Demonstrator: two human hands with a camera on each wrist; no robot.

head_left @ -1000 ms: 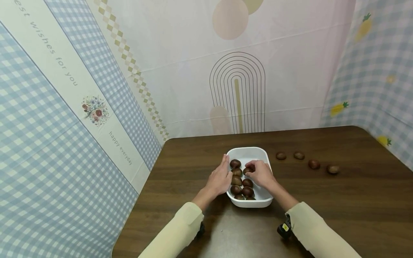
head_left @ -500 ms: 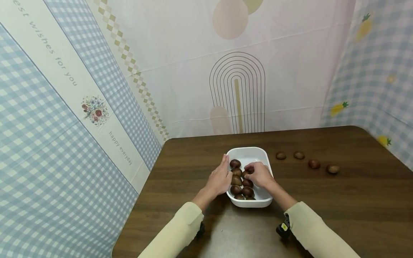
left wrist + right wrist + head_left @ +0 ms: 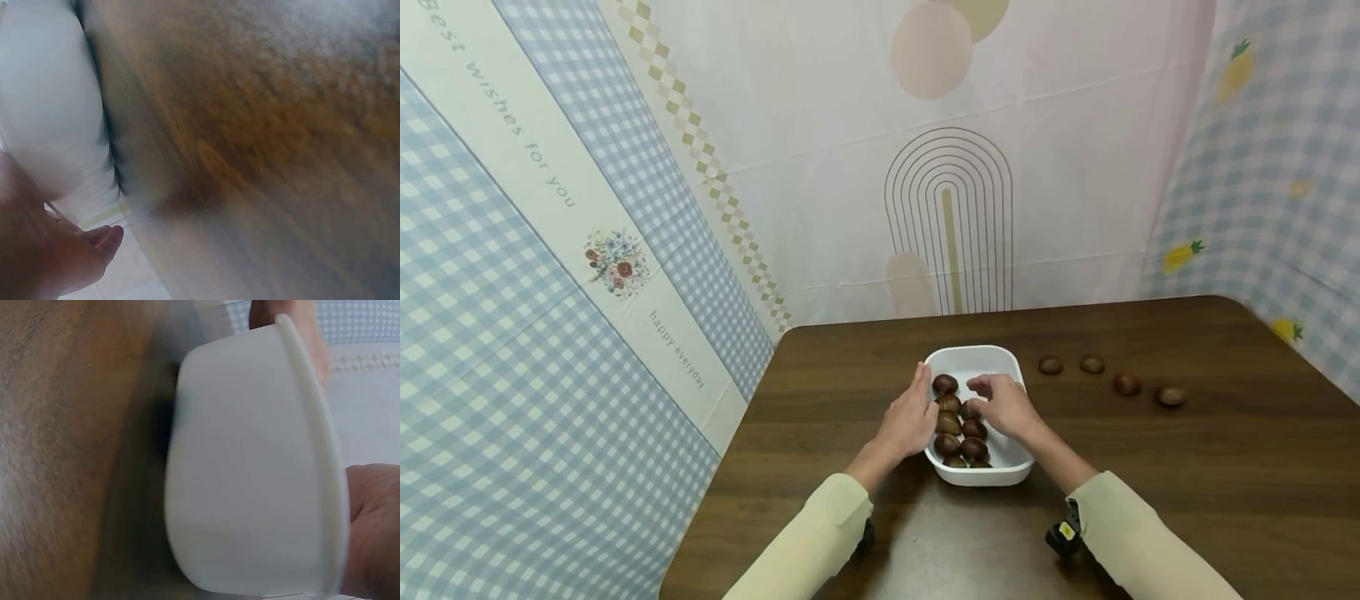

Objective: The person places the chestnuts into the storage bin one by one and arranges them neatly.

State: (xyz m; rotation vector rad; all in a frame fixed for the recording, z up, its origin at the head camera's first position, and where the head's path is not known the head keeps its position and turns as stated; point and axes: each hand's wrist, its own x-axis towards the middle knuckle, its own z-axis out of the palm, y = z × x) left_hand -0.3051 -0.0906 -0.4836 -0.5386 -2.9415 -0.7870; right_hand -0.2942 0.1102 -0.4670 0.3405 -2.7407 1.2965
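Note:
A white rectangular container (image 3: 992,477) stands on the table, with several brown chestnuts (image 3: 948,423) in rows along its left side and middle. My left hand (image 3: 912,419) holds its left rim, the fingers lying along the outer wall and the thumb over the edge. Over the inside reaches my right hand (image 3: 1006,405), thumb and index finger spread apart with nothing between them. Just under that thumb, a chestnut (image 3: 968,410) lies in the right row, partly covered. In the right wrist view, the container's outer wall (image 3: 250,469) hides the right hand's fingertips.
Several loose chestnuts (image 3: 1127,384) lie on the brown wooden table (image 3: 1150,467) right of the container. Patterned cloth (image 3: 850,208) hangs behind the table and at both sides.
My right thumb and index finger have parted from the chestnut they were pinching, which stays in the right row. The left hand keeps its place on the rim; the head view has shifted slightly.

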